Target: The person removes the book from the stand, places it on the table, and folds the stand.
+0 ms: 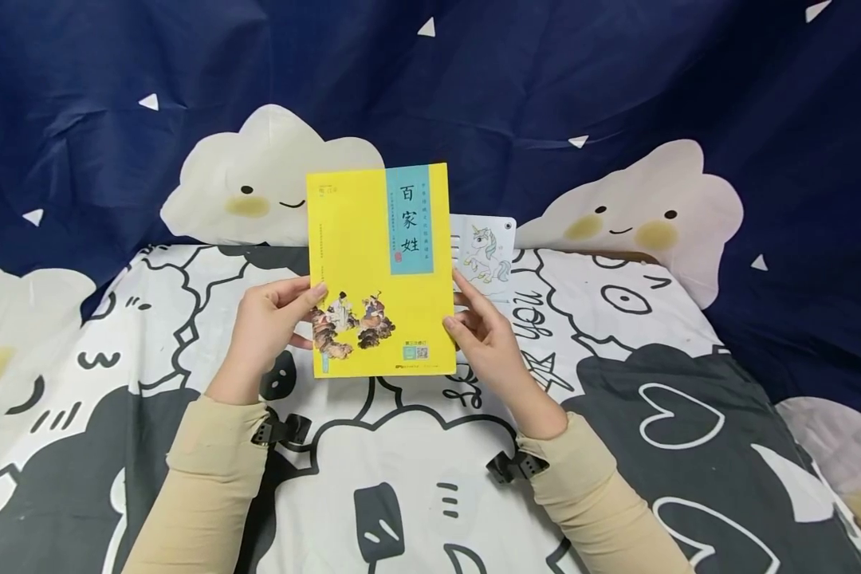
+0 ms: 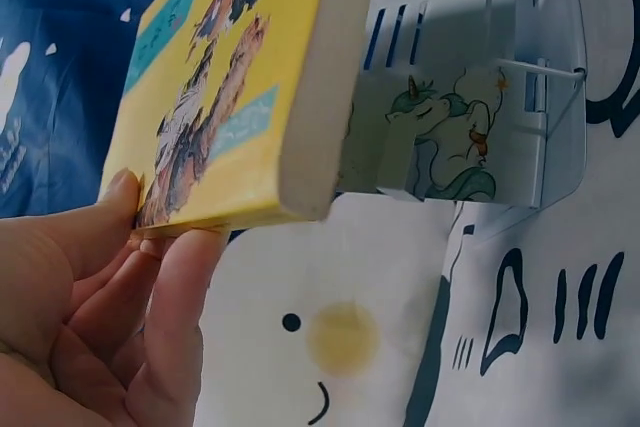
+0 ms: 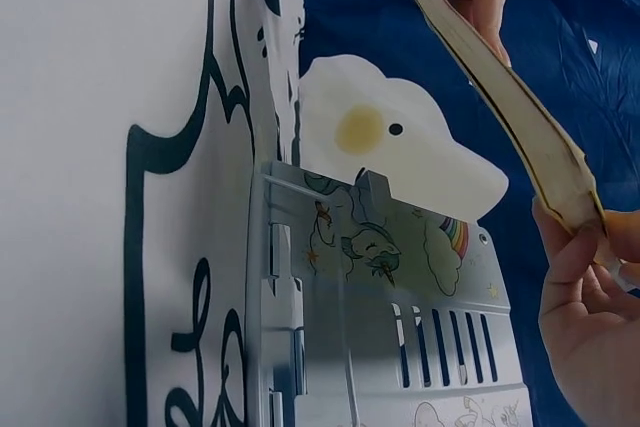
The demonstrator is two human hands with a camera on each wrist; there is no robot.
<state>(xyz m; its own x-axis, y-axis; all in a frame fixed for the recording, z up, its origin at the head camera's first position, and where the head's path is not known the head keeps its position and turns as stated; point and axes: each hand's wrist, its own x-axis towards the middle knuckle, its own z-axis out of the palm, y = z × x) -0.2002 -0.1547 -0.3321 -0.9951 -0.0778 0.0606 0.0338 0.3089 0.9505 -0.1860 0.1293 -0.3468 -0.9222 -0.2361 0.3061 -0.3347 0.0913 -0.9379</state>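
A yellow book (image 1: 359, 255) with a blue title panel and small painted figures on its cover is held up, front toward the head camera. My left hand (image 1: 269, 331) pinches its left edge low down, thumb on the cover and fingers behind. On the opposite edge my right hand (image 1: 484, 335) grips it in the same way. Both wrist views show the book's thickness and page edges, off the surface. Behind it stands a white book stand (image 1: 484, 247) printed with unicorns, mostly hidden in the head view; its slotted plate (image 3: 400, 337) shows in the right wrist view.
A black-and-white cartoon cloth (image 1: 416, 446) covers the table. Behind it hangs a dark blue curtain (image 1: 473, 88) with smiling clouds and small white triangles. A black wrist camera (image 1: 516, 466) is strapped at each sleeve cuff.
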